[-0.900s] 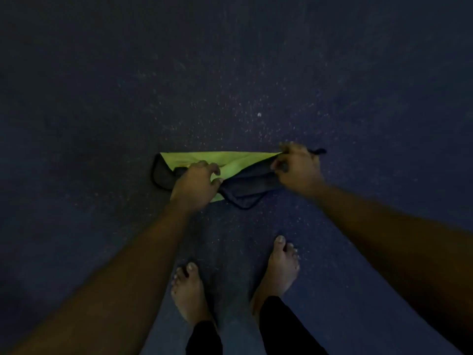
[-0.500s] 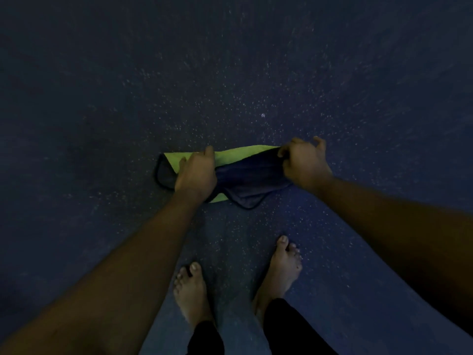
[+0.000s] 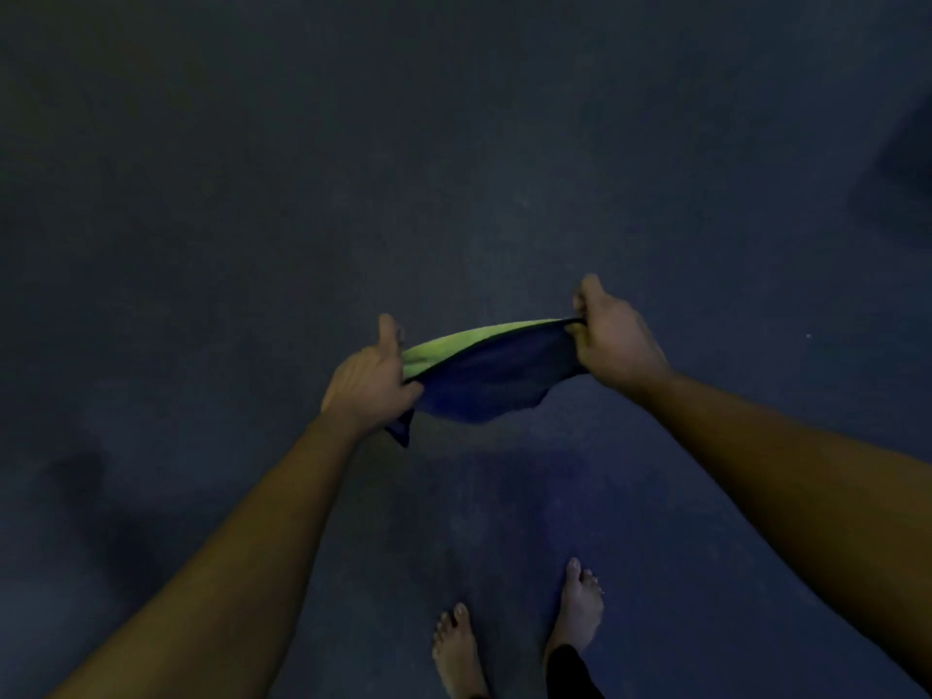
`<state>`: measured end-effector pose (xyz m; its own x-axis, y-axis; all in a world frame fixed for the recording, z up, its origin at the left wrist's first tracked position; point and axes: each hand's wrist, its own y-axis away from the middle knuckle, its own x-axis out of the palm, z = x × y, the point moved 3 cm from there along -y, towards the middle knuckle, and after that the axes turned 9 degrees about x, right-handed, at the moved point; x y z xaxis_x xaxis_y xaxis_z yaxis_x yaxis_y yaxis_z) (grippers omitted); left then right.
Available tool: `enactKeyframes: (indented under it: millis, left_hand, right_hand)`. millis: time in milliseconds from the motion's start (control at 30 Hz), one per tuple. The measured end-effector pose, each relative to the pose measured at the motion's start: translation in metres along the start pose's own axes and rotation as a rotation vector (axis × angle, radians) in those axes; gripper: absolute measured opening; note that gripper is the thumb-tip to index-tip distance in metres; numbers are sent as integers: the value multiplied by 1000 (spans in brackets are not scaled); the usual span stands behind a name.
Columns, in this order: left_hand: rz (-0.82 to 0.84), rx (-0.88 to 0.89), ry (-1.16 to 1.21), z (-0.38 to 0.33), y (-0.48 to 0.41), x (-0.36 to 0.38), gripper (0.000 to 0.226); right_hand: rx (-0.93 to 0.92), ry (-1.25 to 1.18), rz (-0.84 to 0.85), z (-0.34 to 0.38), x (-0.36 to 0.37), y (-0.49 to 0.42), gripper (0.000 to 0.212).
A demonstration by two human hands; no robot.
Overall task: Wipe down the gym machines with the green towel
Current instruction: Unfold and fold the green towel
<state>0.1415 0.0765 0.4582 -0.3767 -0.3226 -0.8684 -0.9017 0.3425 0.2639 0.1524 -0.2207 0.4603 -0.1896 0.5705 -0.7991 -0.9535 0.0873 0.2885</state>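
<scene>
The green towel (image 3: 454,348) hangs stretched between both hands above the dark floor. Its upper side is bright yellow-green, and its near side looks dark blue and sags in a fold. My left hand (image 3: 368,380) grips the towel's left end, thumb pointing up. My right hand (image 3: 613,340) pinches the right end, slightly higher. A loose corner dangles below my left hand. No gym machine is in view.
Dark speckled rubber floor (image 3: 454,169) fills the view. My two bare feet (image 3: 519,633) stand at the bottom centre. A dim dark shape (image 3: 903,158) sits at the far right edge.
The towel lay on the floor with both hands gathering it. Now both hands have lifted it off the floor and hold it taut between them; the view has risen.
</scene>
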Motion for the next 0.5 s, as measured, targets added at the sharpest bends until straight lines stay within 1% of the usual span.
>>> enactKeyframes:
  millis: [100,133,200,333,400,500]
  left_hand:
    - [-75,66,17,-30,19,-93,38]
    - [-97,73,22,-42,28,-130,34]
    - [-154,114,50,-57,37,-183,27]
    - [-320,183,67,-91,66,-297,10]
    - [-409,216,64,-108,80,-344,5]
    - [-521,263,34,-133,105,-405,19]
  right_hand:
    - [-6,49,-104,49,-75,17,14]
    - [-4,60,-160,69,-105,27,16]
    - [-12,54,-258,97,-147,39,21]
    - [-33,34,-448,157,-234,79,27]
    - [-42,13,-514,179,-269,95,27]
    - [-73,24,-600,212,-316,121,22]
